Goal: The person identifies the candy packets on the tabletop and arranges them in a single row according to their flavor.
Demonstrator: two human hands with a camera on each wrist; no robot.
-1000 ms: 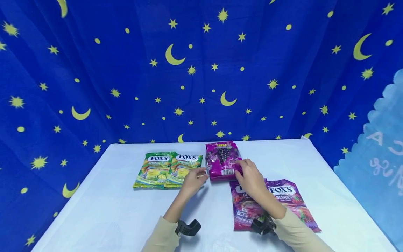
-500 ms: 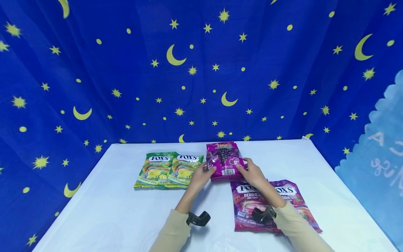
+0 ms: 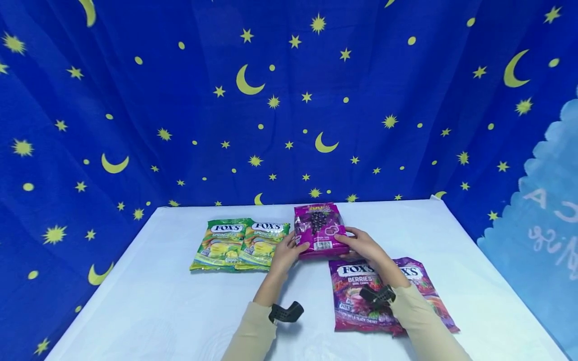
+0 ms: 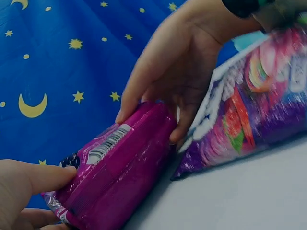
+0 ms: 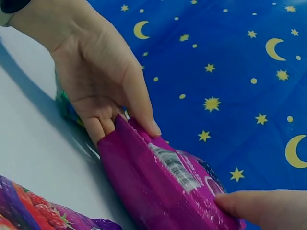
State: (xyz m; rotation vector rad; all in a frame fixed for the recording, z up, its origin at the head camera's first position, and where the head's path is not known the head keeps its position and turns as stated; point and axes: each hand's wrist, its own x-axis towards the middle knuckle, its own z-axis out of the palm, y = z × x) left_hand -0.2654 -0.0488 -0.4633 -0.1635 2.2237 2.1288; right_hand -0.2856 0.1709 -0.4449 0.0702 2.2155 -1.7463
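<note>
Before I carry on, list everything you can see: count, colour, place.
Fox's Spring Tea bags: 2, green and yellow, left of centre, overlapping
grape bag: 1 visible, magenta, between the hands; cannot tell if another lies beneath
Fox's Berries bags: 2, purple, near right, partly behind the right arm
table: 1, white, under the bags
backdrop: 1, blue with yellow moons and stars, behind
scalloped panel: 1, light blue, far right
left hand: 1, gripping the grape bag
right hand: 1, gripping its other side
sleeves: 2, beige, forearms
wrist devices: 2, black, wrists
</note>
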